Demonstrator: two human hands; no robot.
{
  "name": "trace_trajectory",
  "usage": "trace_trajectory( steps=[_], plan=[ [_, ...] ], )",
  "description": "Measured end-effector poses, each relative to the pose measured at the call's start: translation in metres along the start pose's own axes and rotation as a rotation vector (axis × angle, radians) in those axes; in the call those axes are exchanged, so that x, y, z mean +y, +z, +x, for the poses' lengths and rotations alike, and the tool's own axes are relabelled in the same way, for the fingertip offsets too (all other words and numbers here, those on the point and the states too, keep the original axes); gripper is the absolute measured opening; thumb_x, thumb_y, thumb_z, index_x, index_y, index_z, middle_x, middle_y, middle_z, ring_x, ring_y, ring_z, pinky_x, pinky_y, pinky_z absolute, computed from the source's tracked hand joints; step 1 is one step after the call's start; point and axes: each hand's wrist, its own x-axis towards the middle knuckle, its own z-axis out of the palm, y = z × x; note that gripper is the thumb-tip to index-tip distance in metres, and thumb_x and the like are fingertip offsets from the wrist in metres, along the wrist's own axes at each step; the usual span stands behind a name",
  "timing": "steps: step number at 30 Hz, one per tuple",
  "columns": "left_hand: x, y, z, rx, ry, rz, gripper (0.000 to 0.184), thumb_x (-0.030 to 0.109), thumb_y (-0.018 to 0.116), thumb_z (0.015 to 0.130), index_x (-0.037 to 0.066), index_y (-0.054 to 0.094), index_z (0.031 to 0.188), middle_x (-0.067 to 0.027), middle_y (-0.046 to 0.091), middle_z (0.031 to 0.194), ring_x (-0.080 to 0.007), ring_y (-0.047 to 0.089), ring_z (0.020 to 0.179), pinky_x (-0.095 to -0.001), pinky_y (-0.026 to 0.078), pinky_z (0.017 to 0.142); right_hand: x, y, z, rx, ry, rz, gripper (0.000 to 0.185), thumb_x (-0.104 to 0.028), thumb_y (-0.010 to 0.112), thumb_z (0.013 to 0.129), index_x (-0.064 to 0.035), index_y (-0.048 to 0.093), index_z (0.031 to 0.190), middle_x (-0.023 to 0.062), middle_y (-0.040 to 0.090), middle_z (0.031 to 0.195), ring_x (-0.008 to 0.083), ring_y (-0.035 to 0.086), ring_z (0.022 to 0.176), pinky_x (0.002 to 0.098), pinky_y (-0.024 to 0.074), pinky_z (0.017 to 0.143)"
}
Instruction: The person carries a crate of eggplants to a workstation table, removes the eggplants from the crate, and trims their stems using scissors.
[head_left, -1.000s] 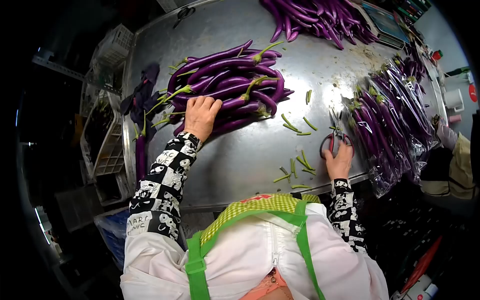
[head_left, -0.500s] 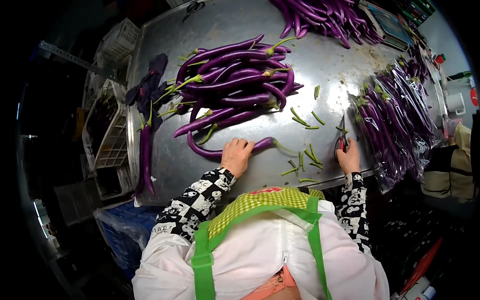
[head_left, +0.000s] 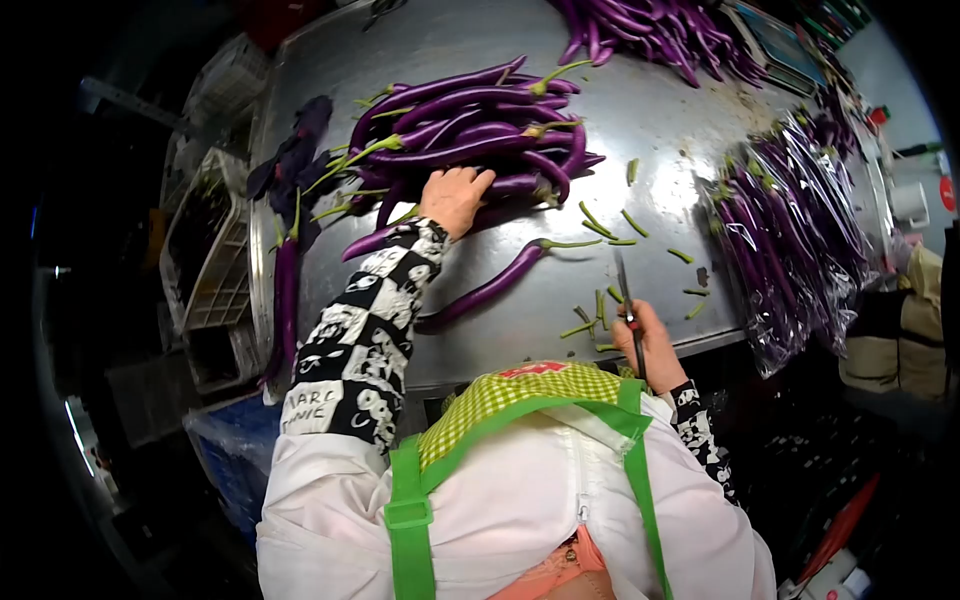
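Observation:
My left hand [head_left: 457, 197] rests at the near side of a heap of long purple eggplants [head_left: 470, 122], its fingers curled over one eggplant [head_left: 515, 186]; the fingertips are hidden. A single eggplant [head_left: 497, 284] with a long green stem lies on the metal table in front of the heap, partly behind my left sleeve. In my right hand [head_left: 648, 343] is a pair of scissors [head_left: 626, 298], gripped by the handles near the table's front edge, blades pointing away from me. Short cut green stems [head_left: 597, 222] are scattered around the scissors.
Plastic-bagged eggplants [head_left: 790, 240] lie at the right. Another heap of eggplants [head_left: 660, 35] is at the far side. A dark glove [head_left: 305, 150] and a pair of eggplants [head_left: 286, 300] lie along the left edge. White crates [head_left: 215, 250] stand beyond it.
My left hand has let go of the single eggplant and moved up to the heap. That eggplant has shifted and turned. The scissors in my right hand have moved left and toward me.

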Motion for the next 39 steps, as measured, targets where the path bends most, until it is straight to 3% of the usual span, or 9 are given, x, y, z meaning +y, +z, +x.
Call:
trace_trajectory(
  steps=[7, 10, 12, 17, 20, 22, 26, 33, 39],
  plan=[
    [0.06, -0.069, 0.004, -0.027, 0.222, -0.127, 0.038, 0.021, 0.069, 0.079, 0.009, 0.055, 0.113, -0.0062, 0.056, 0.078, -0.0249, 0.057, 0.074, -0.0383, 0.043, 0.065, -0.001, 0.005, 0.002, -0.115, 0.033, 0.255, 0.041, -0.034, 0.058, 0.094, 0.0001, 0.048, 0.114, 0.0117, 0.056, 0.08, 0.0188, 0.056, 0.071, 0.0323, 0.0467, 0.067],
    [0.073, -0.071, 0.005, -0.072, 0.184, -0.143, 0.042, 0.026, 0.069, 0.079, 0.006, 0.057, 0.114, -0.008, 0.058, 0.077, -0.0269, 0.059, 0.071, -0.0402, 0.046, 0.064, 0.002, 0.004, 0.004, -0.108, -0.047, -0.019, 0.045, -0.037, 0.055, 0.094, 0.0, 0.046, 0.117, 0.0151, 0.055, 0.079, 0.0268, 0.055, 0.073, 0.0359, 0.0454, 0.068],
    [0.077, -0.066, 0.004, -0.23, -0.066, -0.161, 0.038, 0.029, 0.065, 0.084, 0.005, 0.057, 0.113, -0.0123, 0.064, 0.081, -0.031, 0.063, 0.076, -0.0428, 0.048, 0.068, 0.004, 0.006, 0.004, -0.099, -0.046, -0.023, 0.045, -0.038, 0.055, 0.094, -0.0002, 0.046, 0.117, 0.0155, 0.055, 0.08, 0.0278, 0.055, 0.072, 0.0361, 0.0452, 0.068],
    [0.081, -0.06, -0.003, -0.377, -0.192, -0.383, 0.032, 0.033, 0.057, 0.09, 0.01, 0.059, 0.112, -0.017, 0.066, 0.086, -0.0365, 0.063, 0.082, -0.0467, 0.048, 0.073, 0.0, 0.009, 0.011, -0.022, -0.018, -0.089, 0.041, -0.038, 0.056, 0.094, 0.0007, 0.047, 0.104, 0.017, 0.056, 0.076, 0.0308, 0.057, 0.068, 0.039, 0.0454, 0.064],
    [0.067, -0.047, -0.017, -0.527, -0.311, -0.352, 0.036, 0.039, 0.057, 0.09, 0.01, 0.062, 0.11, -0.0186, 0.067, 0.088, -0.0373, 0.064, 0.085, -0.0454, 0.049, 0.077, -0.001, 0.005, 0.011, -0.066, 0.02, -0.091, 0.041, -0.04, 0.056, 0.093, 0.0009, 0.049, 0.095, 0.0147, 0.056, 0.071, 0.0262, 0.059, 0.064, 0.0374, 0.0457, 0.06],
    [0.06, -0.042, -0.031, -0.462, -0.371, -0.407, 0.039, 0.037, 0.056, 0.09, 0.009, 0.058, 0.116, -0.0189, 0.067, 0.091, -0.0371, 0.064, 0.088, -0.0447, 0.05, 0.078, -0.009, 0.001, 0.01, -0.272, 0.219, 0.212, 0.046, -0.046, 0.054, 0.093, -0.0003, 0.053, 0.088, 0.0083, 0.058, 0.069, 0.0155, 0.058, 0.06, 0.0299, 0.0461, 0.055],
    [0.063, -0.029, -0.059, -0.248, -0.35, -0.482, 0.038, 0.032, 0.059, 0.09, 0.007, 0.055, 0.12, -0.02, 0.067, 0.095, -0.0374, 0.064, 0.089, -0.0428, 0.05, 0.078, -0.025, -0.006, 0.028, -0.552, 0.295, 0.091, 0.057, -0.056, 0.045, 0.093, -0.0011, 0.054, 0.083, 0.0065, 0.057, 0.069, 0.0132, 0.057, 0.057, 0.0268, 0.0451, 0.05],
    [0.08, -0.018, -0.079, -0.18, -0.44, -0.477, 0.037, 0.03, 0.062, 0.087, 0.007, 0.055, 0.115, -0.0182, 0.066, 0.098, -0.0373, 0.063, 0.089, -0.0458, 0.049, 0.077, -0.005, 0.033, 0.073, -0.467, 0.27, 0.15, 0.065, -0.063, 0.044, 0.09, 0.0015, 0.052, 0.092, 0.0096, 0.059, 0.077, 0.0145, 0.058, 0.061, 0.0278, 0.0457, 0.051],
    [0.084, -0.015, -0.086, -0.211, -0.413, -0.454, 0.055, 0.033, 0.076, 0.074, 0.005, 0.054, 0.116, -0.0171, 0.064, 0.102, -0.0351, 0.062, 0.095, -0.0432, 0.048, 0.082, 0.004, 0.055, 0.08, -0.403, 0.27, 0.198, 0.071, -0.067, 0.042, 0.089, 0.0032, 0.051, 0.098, 0.0105, 0.058, 0.076, 0.0158, 0.059, 0.06, 0.0285, 0.0478, 0.051]
  ],
)
